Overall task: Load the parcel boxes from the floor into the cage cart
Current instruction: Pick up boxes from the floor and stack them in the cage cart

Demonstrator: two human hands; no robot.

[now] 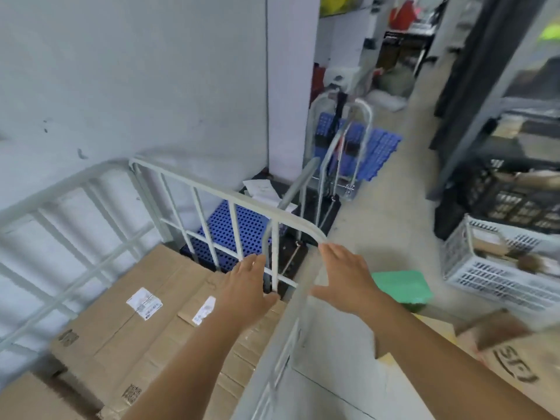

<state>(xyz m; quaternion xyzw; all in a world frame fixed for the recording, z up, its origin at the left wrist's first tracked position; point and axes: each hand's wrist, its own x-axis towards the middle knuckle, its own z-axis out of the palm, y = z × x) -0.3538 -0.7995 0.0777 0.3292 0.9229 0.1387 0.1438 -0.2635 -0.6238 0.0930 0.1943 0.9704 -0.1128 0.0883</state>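
Note:
The grey metal cage cart (212, 194) stands against the wall at the left, with large brown parcel boxes (136, 322) with white labels lying inside it. My left hand (247, 281) is stretched out flat inside the cart's near corner, fingers straight, close to the vertical bars. My right hand (342, 275) is outside the corner, fingers straight and thumb spread, its fingertips at the rounded top rail. Neither hand holds anything. An open cardboard box (500, 368) with black lettering lies on the floor at the lower right.
Folded hand trucks (342, 153) and blue plastic pallets (227, 228) stand beyond the cart by the wall. A white crate (497, 268) and a black crate (515, 198) with goods sit at the right, a green lid (400, 286) beside them. The aisle runs ahead.

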